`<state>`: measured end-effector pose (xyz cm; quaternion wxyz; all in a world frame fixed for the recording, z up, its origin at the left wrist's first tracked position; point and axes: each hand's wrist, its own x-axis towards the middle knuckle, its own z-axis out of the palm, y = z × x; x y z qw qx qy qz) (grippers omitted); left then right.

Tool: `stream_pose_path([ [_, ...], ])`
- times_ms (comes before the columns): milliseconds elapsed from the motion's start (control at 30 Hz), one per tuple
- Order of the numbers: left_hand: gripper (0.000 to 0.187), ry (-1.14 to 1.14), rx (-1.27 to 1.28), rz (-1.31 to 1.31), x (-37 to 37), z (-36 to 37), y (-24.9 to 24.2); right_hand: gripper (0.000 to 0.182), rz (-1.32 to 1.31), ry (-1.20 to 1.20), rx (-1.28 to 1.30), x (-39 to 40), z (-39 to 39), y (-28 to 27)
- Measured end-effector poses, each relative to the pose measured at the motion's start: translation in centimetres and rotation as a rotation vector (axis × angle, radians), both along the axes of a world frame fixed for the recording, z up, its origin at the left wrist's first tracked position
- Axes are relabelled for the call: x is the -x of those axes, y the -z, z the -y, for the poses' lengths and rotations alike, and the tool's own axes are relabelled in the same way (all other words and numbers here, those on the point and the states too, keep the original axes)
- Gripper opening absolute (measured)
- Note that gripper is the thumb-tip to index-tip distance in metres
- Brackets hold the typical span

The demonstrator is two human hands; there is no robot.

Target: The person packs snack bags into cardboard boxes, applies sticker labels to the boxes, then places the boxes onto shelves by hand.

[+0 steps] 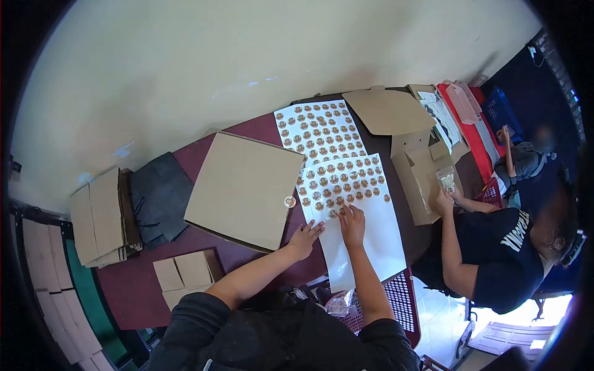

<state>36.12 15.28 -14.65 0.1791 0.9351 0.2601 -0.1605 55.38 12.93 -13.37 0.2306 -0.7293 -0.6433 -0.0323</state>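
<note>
A glossy white sheet (362, 247) lies on the table, its upper half covered with rows of round brown-and-gold stickers (335, 179). My right hand (352, 226) is over this sheet, fingers bent and drawn together at a round sticker at the lower end of the rows. The fingertips partly cover that sticker. On the sheet's left edge rests my left hand (305, 240), fingers apart and holding nothing. Above my left hand, one round sticker (289, 201) sits at the right edge of a large flat cardboard box (247, 188). A second sticker sheet (318, 127) lies behind the first.
To the left are a black bag (159, 198), folded cartons (99, 216) and a small cardboard box (185, 272). An opened carton (421, 179) stands at right, beside a co-worker (495, 253) holding a small clear packet (446, 179). A red basket (402, 303) is below the table edge.
</note>
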Motion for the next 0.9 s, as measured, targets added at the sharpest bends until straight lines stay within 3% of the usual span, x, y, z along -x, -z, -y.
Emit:
stream_pose_path([
  [133,0.074,-0.013,0.028,0.074,0.6,-0.1,-0.4,0.033,-0.092,-0.024,-0.029,0.0,-0.3,0.3],
  [200,0.072,-0.030,0.046,0.090,0.7,-0.2,-0.6,0.022,-0.169,0.077,-0.066,0.5,-0.3,0.4],
  [300,0.070,-0.049,0.061,0.100,0.9,-0.1,-0.8,0.012,-0.183,0.047,-0.064,0.7,-0.3,0.3],
  [600,0.073,-0.071,0.079,0.098,0.6,-0.1,-0.5,0.008,-0.426,0.166,-0.193,3.0,0.9,-0.2],
  [667,0.074,-0.059,0.079,0.095,0.6,-0.2,-0.2,0.008,-0.699,0.354,-0.253,4.3,1.7,0.0],
  [800,0.076,-0.067,0.169,0.109,0.8,-0.7,-1.2,0.010,-0.748,0.480,-0.292,6.3,2.6,-0.6],
  [900,0.073,-0.110,0.188,0.284,1.0,-0.9,-3.1,0.010,-0.908,0.465,-0.291,7.1,2.8,-1.8],
])
